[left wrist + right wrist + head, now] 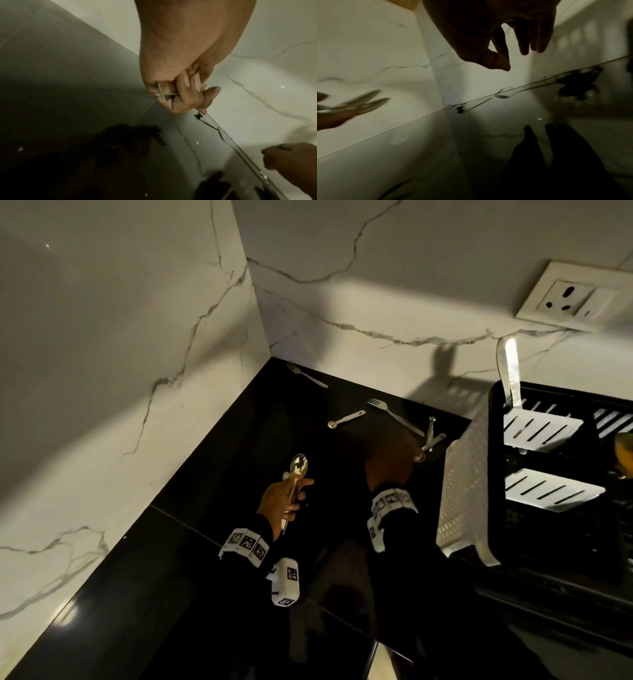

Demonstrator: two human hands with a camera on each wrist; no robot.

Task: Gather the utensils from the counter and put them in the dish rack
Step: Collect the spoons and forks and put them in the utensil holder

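The left hand [279,501] grips two shiny metal spoons [297,470] by their handles; the right hand [390,460], fingers loose and holding nothing, hangs above the glossy black counter [212,508], near a thin steel fork [394,416]. It looks light, stiff and slippery; better to pinch its handle

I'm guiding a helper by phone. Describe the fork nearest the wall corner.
Find the corner where the two marble walls meet the black counter. The fork lies just by it, alone, tines toward the corner; the second fork sits nearer the dish rack.
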